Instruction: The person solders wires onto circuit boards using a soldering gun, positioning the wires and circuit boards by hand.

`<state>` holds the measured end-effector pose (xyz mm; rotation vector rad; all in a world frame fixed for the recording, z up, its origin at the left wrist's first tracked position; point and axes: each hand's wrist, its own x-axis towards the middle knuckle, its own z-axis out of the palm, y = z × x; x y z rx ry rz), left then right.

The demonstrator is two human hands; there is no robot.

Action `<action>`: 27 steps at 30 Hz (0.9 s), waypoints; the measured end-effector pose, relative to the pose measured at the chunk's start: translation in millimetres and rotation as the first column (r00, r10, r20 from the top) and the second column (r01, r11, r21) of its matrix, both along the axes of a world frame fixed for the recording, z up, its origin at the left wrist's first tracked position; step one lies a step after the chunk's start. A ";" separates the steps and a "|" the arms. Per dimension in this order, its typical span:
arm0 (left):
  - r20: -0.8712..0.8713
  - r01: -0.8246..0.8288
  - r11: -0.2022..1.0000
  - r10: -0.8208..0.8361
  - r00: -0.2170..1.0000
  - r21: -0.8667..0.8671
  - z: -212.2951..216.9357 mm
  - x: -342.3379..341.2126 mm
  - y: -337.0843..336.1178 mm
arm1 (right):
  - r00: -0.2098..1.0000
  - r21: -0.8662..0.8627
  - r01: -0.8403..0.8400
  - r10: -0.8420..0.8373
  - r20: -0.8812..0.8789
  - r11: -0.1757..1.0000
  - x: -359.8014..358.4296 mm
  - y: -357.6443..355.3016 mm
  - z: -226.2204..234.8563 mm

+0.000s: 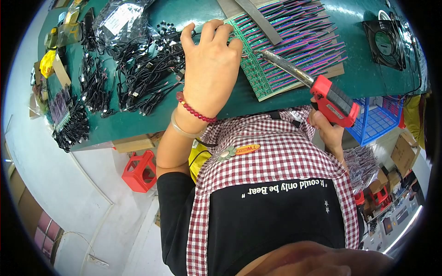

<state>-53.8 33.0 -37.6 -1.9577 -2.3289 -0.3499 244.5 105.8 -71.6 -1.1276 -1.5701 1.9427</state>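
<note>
The left hand [209, 69] is laid palm down at the near left corner of the green circuit strip panel [258, 69], fingers curled over its edge, wrist bent back toward the body. The right hand [328, 129] is held nearer the body, right of the panel, closed round the red soldering gun [334, 101], whose tip is directed at the panel.

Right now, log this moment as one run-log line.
left hand: pressing green circuit-board strip panel | right hand: gripping red-handled soldering iron, tip at the panel | beside: black cable bundles on green table
</note>
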 end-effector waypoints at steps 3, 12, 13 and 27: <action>0.009 0.002 1.000 -0.002 1.000 0.002 -0.2 -0.7 -0.3 | 0.998 0.162 -0.060 0.056 0.029 0.985 -4.9 -4.0 -0.3; 0.039 -0.025 1.000 0.025 0.999 0.011 -1.5 -1.1 -1.8 | 0.994 0.103 -0.062 0.052 0.095 0.993 -4.8 -5.3 1.4; 0.044 -0.027 1.000 0.026 0.999 0.013 -2.2 -1.1 -1.5 | 0.996 0.055 -0.036 0.031 0.088 0.998 -2.6 -4.7 1.3; 0.112 -0.089 0.996 0.085 0.990 0.025 -4.8 2.9 -5.0 | 0.998 0.044 0.022 -0.024 0.050 0.999 -2.1 -6.9 -1.4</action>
